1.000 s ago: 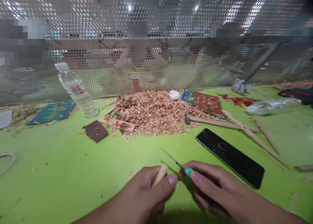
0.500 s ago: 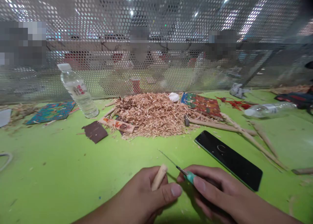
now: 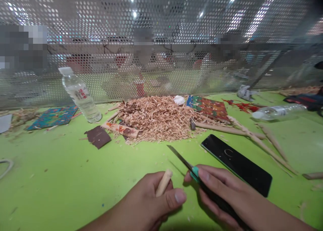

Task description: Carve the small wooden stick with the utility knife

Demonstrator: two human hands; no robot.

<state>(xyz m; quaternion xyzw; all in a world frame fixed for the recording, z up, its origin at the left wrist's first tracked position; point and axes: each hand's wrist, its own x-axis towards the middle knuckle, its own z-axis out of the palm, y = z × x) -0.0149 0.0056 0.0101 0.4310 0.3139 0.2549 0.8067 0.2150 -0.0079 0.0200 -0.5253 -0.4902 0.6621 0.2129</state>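
Observation:
Low in the middle, my left hand (image 3: 158, 200) is closed around a short pale wooden stick (image 3: 164, 183); its rounded tip sticks out above the fingers and its lower part is hidden in the palm. My right hand (image 3: 219, 187) grips a utility knife (image 3: 195, 173) with a green slider and a dark handle. The long thin blade points up and to the left, past the stick and apart from it. Beyond both hands lies a heap of wood shavings (image 3: 158, 118).
A black phone (image 3: 237, 165) lies right of the knife. Wooden sticks (image 3: 262, 145) and a lying bottle (image 3: 279, 112) are farther right. An upright water bottle (image 3: 80, 94), brown sandpaper (image 3: 98, 136) and a patterned pouch (image 3: 52, 117) are left. A perforated metal screen (image 3: 161, 69) stands behind.
My right hand has raised and turned the knife, so the blade's flat side and more of the handle show, farther from the stick. My left hand has barely moved.

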